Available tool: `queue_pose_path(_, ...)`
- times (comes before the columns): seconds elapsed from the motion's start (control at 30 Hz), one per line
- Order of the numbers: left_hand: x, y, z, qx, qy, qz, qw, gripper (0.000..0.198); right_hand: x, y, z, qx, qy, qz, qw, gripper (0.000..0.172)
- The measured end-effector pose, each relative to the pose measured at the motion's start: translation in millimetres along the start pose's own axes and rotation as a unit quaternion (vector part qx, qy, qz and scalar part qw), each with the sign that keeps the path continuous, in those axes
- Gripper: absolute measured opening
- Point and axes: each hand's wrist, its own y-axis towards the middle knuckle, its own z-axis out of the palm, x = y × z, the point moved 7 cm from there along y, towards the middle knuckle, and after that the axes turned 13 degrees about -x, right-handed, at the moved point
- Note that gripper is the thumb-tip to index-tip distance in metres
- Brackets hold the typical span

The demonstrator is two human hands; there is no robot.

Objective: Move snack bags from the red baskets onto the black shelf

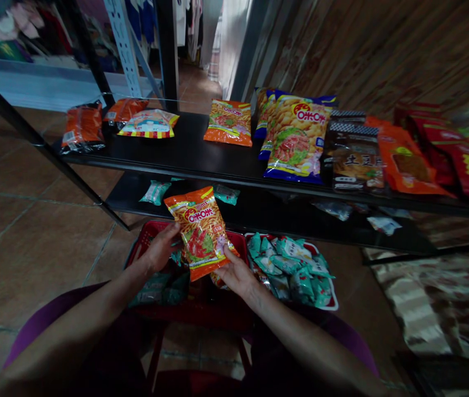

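An orange and yellow snack bag (201, 234) is held up, front facing me and tilted a little, above a red basket (236, 241). My left hand (163, 246) grips its left edge, thumb on the front. At the lower right corner, my right hand (236, 271) is closed on the same bag. Inside the basket lie teal packets (155, 289), partly hidden by my arms and the bag. A similar orange snack bag (230, 122) stands on the black upper shelf (193, 146).
A white basket (335, 300) heaped with teal packets (294, 264) is at the right. Big yellow-blue snack bags (298, 138), dark packets (356, 157) and red bags (445, 143) line the upper shelf. Orange-black bags (83, 127) sit left. The lower shelf (267, 218) has small packets.
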Motion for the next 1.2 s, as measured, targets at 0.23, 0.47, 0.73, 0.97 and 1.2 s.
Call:
queue_pose_path(0.23,45.7,-20.6,9.2,-0.014,0.004,-0.043,0.999,0.044,-8.3,1.5,-6.1,-0.008,0.007,-0.002,1.0,0.028)
queue_pose_path(0.47,40.4,-24.0,5.8,0.01,0.079,-0.078,0.994,0.044,66.3,8.8,-11.1,-0.081,-0.131,-0.146,0.977,0.031)
queue_pose_path(0.73,65.9,-32.3,14.6,0.084,0.127,-0.114,0.982,0.046,85.2,15.5,-2.7,-0.067,-0.105,-0.168,0.978,0.022)
queue_pose_path(0.97,50.5,-37.4,23.0,0.086,0.049,-0.144,0.985,0.042,90.3,28.5,-7.7,-0.058,-0.062,-0.105,0.991,0.021)
queue_pose_path(1.2,44.2,-33.4,22.0,0.113,0.028,-0.131,0.985,0.044,99.6,27.9,2.2,-0.062,-0.036,-0.069,0.995,0.022)
